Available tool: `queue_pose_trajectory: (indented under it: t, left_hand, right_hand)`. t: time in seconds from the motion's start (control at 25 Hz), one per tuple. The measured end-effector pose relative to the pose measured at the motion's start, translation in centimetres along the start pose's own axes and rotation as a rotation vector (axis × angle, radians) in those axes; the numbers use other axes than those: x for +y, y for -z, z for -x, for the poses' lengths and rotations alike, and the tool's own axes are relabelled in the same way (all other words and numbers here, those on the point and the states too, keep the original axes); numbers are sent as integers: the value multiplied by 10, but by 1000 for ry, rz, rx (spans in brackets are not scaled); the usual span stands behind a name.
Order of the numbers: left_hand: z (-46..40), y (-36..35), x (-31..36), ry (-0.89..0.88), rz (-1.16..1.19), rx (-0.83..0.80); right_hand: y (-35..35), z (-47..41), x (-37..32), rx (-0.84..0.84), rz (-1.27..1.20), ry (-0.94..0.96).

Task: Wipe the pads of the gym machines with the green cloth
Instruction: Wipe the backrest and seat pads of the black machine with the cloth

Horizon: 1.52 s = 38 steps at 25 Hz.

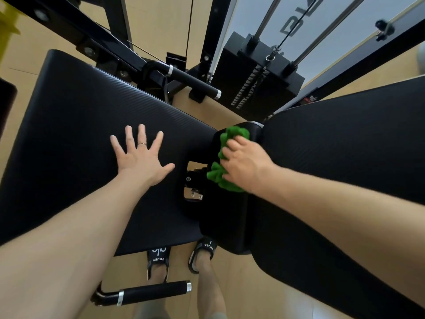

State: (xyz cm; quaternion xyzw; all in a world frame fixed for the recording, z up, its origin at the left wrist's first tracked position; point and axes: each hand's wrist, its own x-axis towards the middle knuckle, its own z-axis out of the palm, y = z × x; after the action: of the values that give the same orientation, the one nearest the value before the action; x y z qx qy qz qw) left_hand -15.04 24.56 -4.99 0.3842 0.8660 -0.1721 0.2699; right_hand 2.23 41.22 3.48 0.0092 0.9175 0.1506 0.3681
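Looking down over our own arms, we see a black gym machine standing on a pale wood-look floor [234,279]. Our left hand [142,157] lies flat on the broad seat pad [76,125], its fingers straight and spread wide apart, a thin ring on one of them. The pad's surface is black and finely ribbed, catching a streak of light along its far edge.

Our right hand [246,164] presses the green cloth [226,157] down onto the smaller black pad [227,217] that sits between the seat pad and the long back pad [345,157]. The fingers curl over the bunched cloth and grip it; green folds stick out above the knuckles and below the palm. The back pad runs off toward the lower right, touching or nearly touching the small pad; we cannot tell which from this angle.

In the gap between the seat pad and the small pad, bits of metal bracket and a bolt show. Behind the pads stands the weight stack [257,81] with two chrome guide rods [331,31] and a cable rising from it, framed by black steel uprights. A black padded handle [195,82] with silver end caps juts out beyond the seat pad, and another handle [151,293] lies low near our feet, which wear black slide sandals [158,256] on the floor just under the pad's near edge.
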Motion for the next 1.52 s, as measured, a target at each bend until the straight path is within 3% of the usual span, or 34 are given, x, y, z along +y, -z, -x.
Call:
queue_pose_trajectory:
  t: [0.08,0.24,0.36,0.56,0.72,0.88,1.0,1.32,1.52]
  left_hand:
    - [-14,-12,-16,-8,-25,-23]
    - [-24,-36,-28,-40,-38,1]
    - [-21,-32,-26,-35,-1,-23]
    - [-18,-25,-25,-28,8,-49]
    - [-19,-26,-24,-21,5,-51]
    - [-20,-31,-25,-7,3,-16]
    - [-22,-35,-24,-3,-36,1]
    - [-16,-22,-22,-13,2,-56]
    - [-19,-31,-23,-8,-5,10]
  right_hand:
    - [2,-29,27,13,19,-105]
    - [1,-68,40,-123,-89,-322]
    - [10,-57,24,-113,-55,-363]
    - [9,-5,-3,-92,24,-152]
    - [1,-39,7,-95,23,-56]
    - [-8,-101,-7,-185,5,-9]
    - [-15,-125,-5,-161,-41,24]
    - [-16,-57,-22,-47,-47,156]
    - [-12,-103,15,-77,-161,149]
